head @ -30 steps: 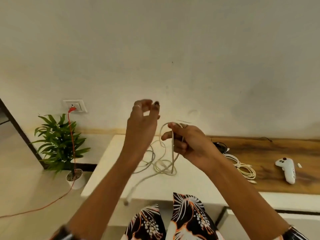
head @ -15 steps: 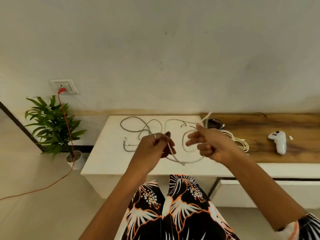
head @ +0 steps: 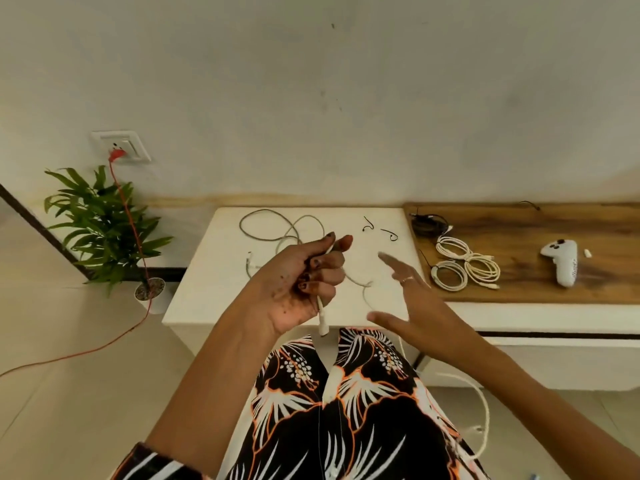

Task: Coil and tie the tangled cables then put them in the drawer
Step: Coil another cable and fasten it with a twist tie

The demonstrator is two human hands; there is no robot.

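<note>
The left hand (head: 304, 282) is raised palm-up above the tabletop's (head: 207, 299) near edge, its fingers (head: 323, 268) curled around a white cable (head: 322, 318) whose plug hangs below the fist. The right hand (head: 412, 306) hovers beside it, fingers spread and holding nothing. Farther back lie loose tangled cables (head: 277, 230), and coiled cables (head: 465, 268) on the wooden section.

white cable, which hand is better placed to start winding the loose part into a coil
Right. The left hand already grips the white cable near its plug end, so its grip acts as the anchor. The right hand is open, holds nothing, and hovers beside the slack.
</note>
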